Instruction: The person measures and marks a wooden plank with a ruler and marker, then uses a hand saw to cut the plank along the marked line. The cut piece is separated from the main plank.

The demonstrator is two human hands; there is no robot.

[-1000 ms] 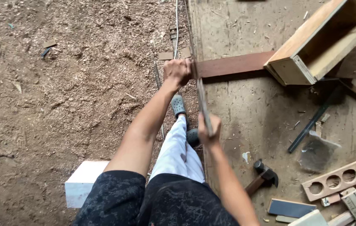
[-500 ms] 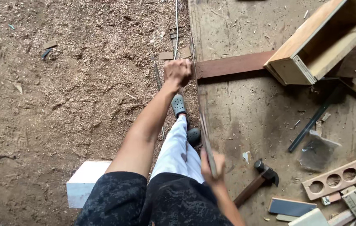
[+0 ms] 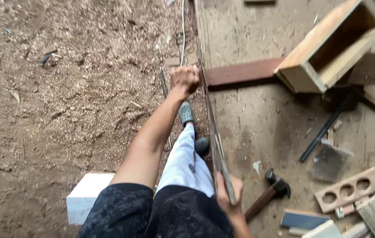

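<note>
My left hand point(image 3: 185, 79) is stretched out and closed on the near end of a reddish-brown wooden board point(image 3: 245, 71), which lies across the edge of a worn wooden platform point(image 3: 258, 128). My right hand point(image 3: 228, 196) is close to my body and grips the handle end of a long hand saw point(image 3: 211, 128). The thin blade runs from that hand up to the board, meeting it just right of my left hand. My leg in light trousers and a grey sandal point(image 3: 186, 113) lie between the two arms.
An open wooden box point(image 3: 328, 48) rests on the board's far end. A hammer point(image 3: 271, 191), a black bar point(image 3: 324, 132), a plank with round holes point(image 3: 359, 183) and offcuts lie at right. A white block point(image 3: 86, 196) sits on sawdust-covered ground point(image 3: 64, 88) at left.
My right hand has drawn the saw back toward my body, moving down the frame. The left hand and the board have stayed in place.
</note>
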